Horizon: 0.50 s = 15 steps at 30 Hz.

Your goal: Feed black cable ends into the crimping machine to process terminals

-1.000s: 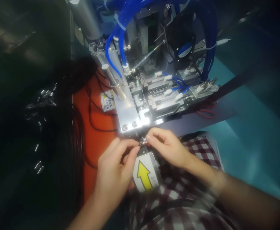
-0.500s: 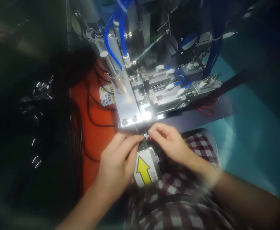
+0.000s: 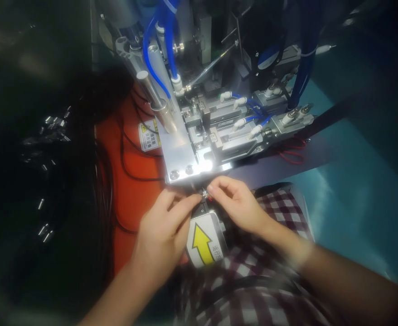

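Note:
Both of my hands meet at the front edge of a machine's metal plate [image 3: 182, 156]. My left hand [image 3: 167, 222] is closed, its thumb and forefinger tips at a small shiny metal part [image 3: 205, 194]. From the other side, my right hand [image 3: 238, 201] pinches at the same spot, with a bit of red beside its fingertips. The small part is too tiny and partly covered to name. Just below it sits a white block with a yellow arrow label [image 3: 203, 244], partly behind my left hand.
Pneumatic cylinders [image 3: 233, 145] with blue air hoses [image 3: 174, 40] stand beyond my hands. Black cables [image 3: 105, 194] run over the orange base [image 3: 126, 217] on the left. Several small shiny pieces [image 3: 46, 233] lie in the dark at far left. A red wire [image 3: 292, 156] loops at right.
The view has shifted slightly, so the machine's near parts sit a little further left. Both hands stay at the small metal part, with only slight finger movement.

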{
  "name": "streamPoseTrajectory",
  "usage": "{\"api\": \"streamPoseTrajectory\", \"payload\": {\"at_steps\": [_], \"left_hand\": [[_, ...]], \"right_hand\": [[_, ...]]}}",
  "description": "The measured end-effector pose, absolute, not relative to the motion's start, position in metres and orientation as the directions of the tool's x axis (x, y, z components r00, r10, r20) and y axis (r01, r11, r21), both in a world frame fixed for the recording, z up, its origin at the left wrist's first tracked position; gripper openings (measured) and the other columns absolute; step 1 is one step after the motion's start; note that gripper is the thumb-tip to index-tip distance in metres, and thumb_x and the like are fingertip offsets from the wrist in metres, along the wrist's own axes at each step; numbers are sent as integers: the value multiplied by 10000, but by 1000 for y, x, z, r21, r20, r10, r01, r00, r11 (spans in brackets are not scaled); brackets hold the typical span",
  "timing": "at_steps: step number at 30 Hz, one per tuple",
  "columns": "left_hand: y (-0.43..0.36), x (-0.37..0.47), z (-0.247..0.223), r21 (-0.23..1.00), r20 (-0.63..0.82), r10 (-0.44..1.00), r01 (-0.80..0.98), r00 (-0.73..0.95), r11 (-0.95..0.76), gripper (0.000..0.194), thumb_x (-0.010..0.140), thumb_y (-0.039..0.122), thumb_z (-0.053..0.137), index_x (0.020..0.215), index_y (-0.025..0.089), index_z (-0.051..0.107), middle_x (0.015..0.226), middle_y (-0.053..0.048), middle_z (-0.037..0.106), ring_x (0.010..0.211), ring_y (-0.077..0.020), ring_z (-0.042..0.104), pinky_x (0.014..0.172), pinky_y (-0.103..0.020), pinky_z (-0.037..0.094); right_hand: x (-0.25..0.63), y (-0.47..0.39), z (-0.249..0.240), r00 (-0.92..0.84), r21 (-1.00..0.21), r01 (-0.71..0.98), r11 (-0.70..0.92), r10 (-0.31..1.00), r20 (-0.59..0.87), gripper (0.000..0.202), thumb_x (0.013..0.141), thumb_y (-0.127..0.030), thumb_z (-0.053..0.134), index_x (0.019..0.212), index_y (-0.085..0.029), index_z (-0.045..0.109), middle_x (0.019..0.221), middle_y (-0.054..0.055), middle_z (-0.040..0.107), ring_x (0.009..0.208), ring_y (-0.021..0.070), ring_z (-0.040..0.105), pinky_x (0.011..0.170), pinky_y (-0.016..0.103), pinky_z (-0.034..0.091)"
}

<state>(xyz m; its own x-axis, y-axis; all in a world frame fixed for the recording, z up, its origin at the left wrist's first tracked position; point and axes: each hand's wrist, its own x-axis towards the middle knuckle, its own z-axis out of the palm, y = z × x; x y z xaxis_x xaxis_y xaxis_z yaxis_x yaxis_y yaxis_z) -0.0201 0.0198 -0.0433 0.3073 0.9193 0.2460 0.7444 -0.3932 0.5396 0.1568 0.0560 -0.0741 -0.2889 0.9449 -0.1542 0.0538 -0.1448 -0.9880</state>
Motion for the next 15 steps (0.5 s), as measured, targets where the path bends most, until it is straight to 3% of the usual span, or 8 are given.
{"api": "streamPoseTrajectory", "payload": {"at_steps": [15], "left_hand": [[19,-20,-48,561,282,911,719,300,-410,259,882,46,512,1061,143,672,924,-60,569,819,-125,603,680,-205,495]], "right_hand": [[155,55,-76,-253,-986,79,-144,954,-160,252,902,-317,522,680,-198,509,648,-17,491,622,135,467,572,249,418]]}}
